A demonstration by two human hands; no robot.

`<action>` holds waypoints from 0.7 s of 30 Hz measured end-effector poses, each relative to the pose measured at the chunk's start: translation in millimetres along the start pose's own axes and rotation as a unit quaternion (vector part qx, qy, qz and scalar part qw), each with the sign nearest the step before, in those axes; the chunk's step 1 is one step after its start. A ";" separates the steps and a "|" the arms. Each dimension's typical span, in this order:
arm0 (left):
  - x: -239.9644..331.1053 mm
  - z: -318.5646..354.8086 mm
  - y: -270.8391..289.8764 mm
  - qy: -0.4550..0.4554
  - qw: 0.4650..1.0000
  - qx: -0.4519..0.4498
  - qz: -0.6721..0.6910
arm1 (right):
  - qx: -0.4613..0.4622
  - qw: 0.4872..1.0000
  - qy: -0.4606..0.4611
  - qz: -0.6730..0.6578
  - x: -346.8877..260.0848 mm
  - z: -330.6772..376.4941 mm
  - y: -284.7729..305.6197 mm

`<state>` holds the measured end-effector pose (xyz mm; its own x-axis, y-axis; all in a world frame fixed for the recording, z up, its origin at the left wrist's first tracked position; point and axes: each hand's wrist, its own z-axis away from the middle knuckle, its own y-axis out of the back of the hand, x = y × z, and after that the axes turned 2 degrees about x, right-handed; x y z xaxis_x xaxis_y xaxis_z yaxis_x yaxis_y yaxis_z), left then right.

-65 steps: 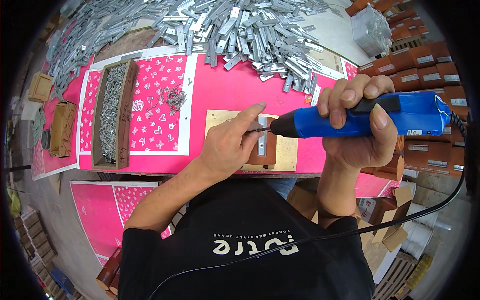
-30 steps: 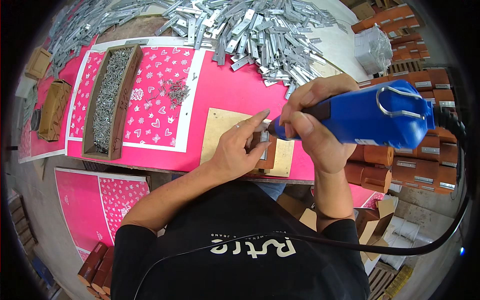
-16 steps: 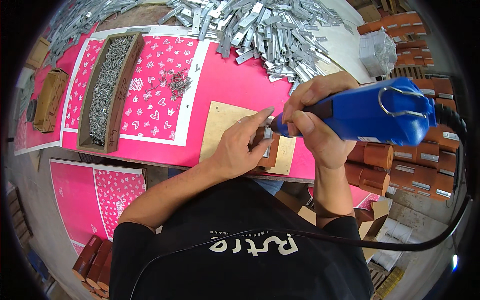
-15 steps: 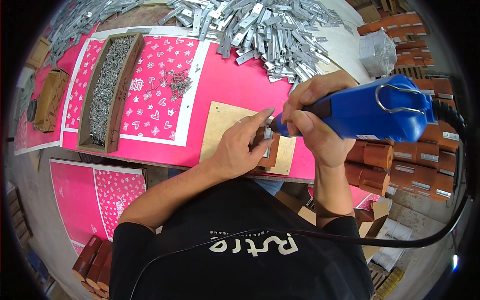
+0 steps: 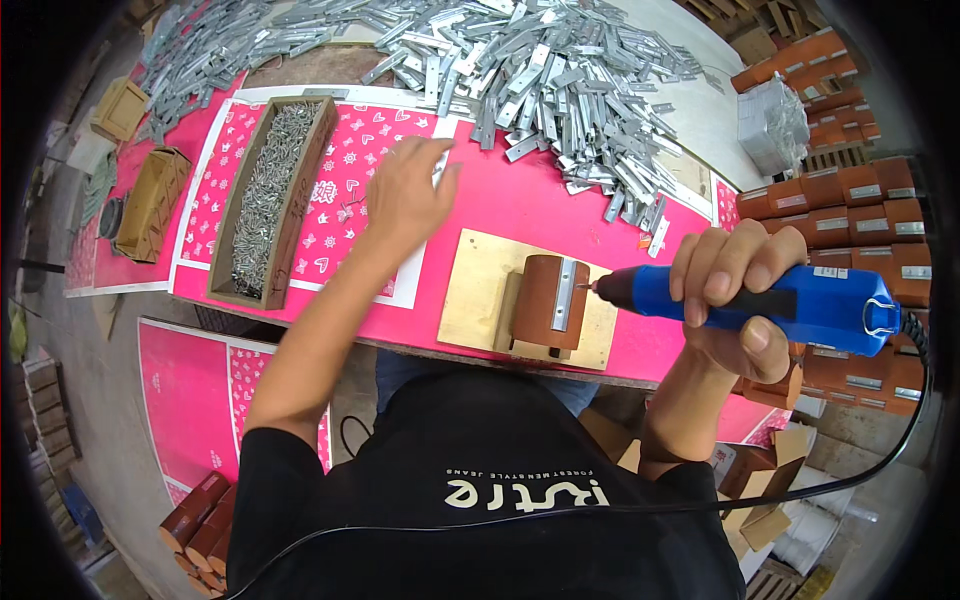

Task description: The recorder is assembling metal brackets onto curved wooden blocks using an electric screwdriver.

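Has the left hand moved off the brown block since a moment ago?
Yes. The left hand left the brown block and now reaches toward the screw tray.

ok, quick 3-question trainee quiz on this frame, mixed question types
1. True or false: the left hand is pressing on the brown block.
2. The right hand holds: A) a hammer B) a blue electric screwdriver C) pliers
3. What fills the long wooden tray?

Key: 1 false, it is out over the pink sheet. 2 B. 3 small metal screws.
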<state>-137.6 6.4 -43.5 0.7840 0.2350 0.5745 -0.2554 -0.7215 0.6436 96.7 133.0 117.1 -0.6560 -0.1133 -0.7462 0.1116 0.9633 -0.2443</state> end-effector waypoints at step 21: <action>-10.5 -6.8 -11.5 -0.051 0.970 -0.115 -0.210 | 0.158 0.985 -0.016 0.070 -4.0 43.8 9.4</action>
<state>-146.7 16.8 -53.4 0.8954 0.4020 0.1917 -0.0121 -0.4084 0.9127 133.0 131.8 90.6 -0.5948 0.0039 -0.8039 0.4291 0.8471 -0.3134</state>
